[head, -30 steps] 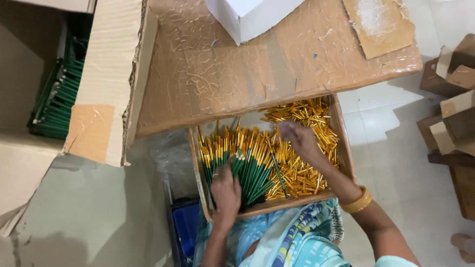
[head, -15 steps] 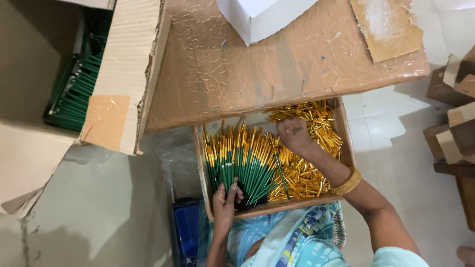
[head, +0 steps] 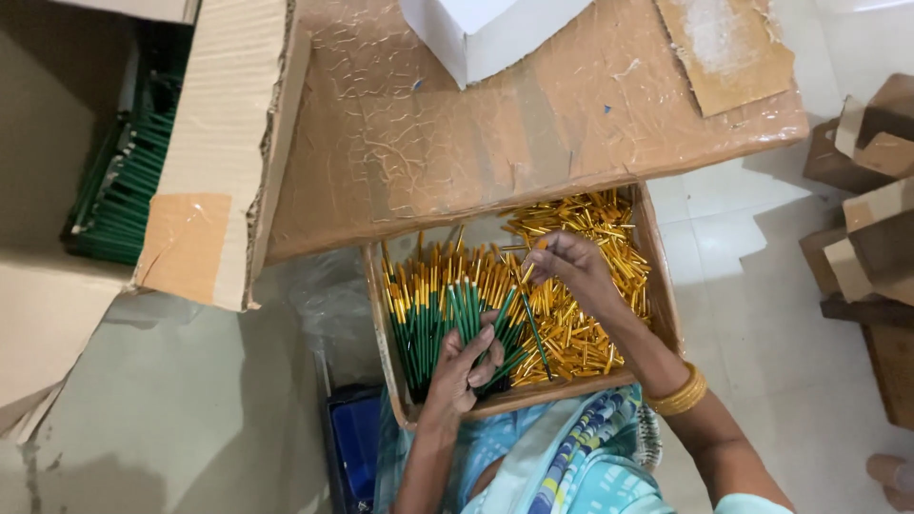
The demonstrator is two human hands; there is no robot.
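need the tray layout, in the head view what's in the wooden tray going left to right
green pens with the left hand on them → right hand → loose gold caps, all inside the wooden tray
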